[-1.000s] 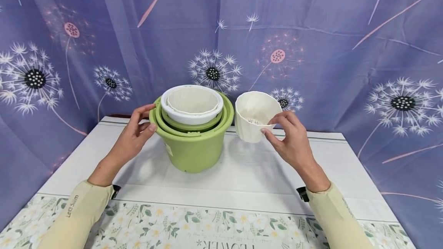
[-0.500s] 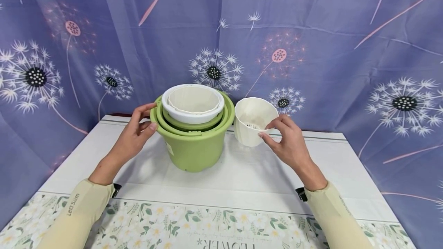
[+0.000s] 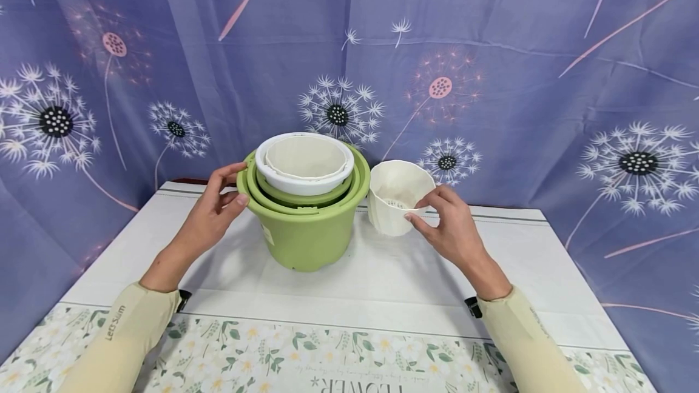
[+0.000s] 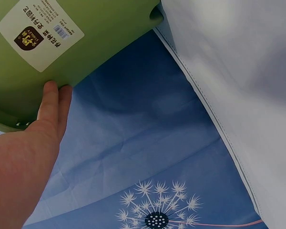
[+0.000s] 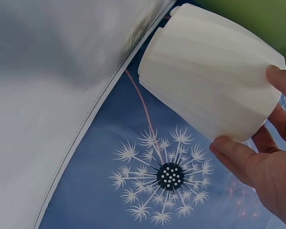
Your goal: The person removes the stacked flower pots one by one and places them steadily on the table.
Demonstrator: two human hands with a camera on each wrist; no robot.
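A large green flower pot [image 3: 308, 241] stands on the table, with smaller green pots, a white-rimmed pot [image 3: 303, 185] and a cream pot [image 3: 306, 156] nested inside it. At its left rim, my left hand [image 3: 210, 214] holds on with thumb and fingers. Two of its fingers [image 4: 50, 102] lie against the outer wall below the label in the left wrist view. To the right, my right hand [image 3: 450, 223] pinches the near rim of a second cream flower pot [image 3: 390, 217], fluted and with holes in its bottom. That pot is upright, close to the cloth and right beside the green pot.
A white tablecloth [image 3: 327, 302] with a floral front border covers the table. Directly behind the pots hangs a purple-blue curtain [image 3: 262, 77] with dandelion prints, which also closes off both sides.
My right hand has lowered the cream pot toward the cloth and slightly left, bringing it nearer the green pot. The left hand and the nested pots stay in place.
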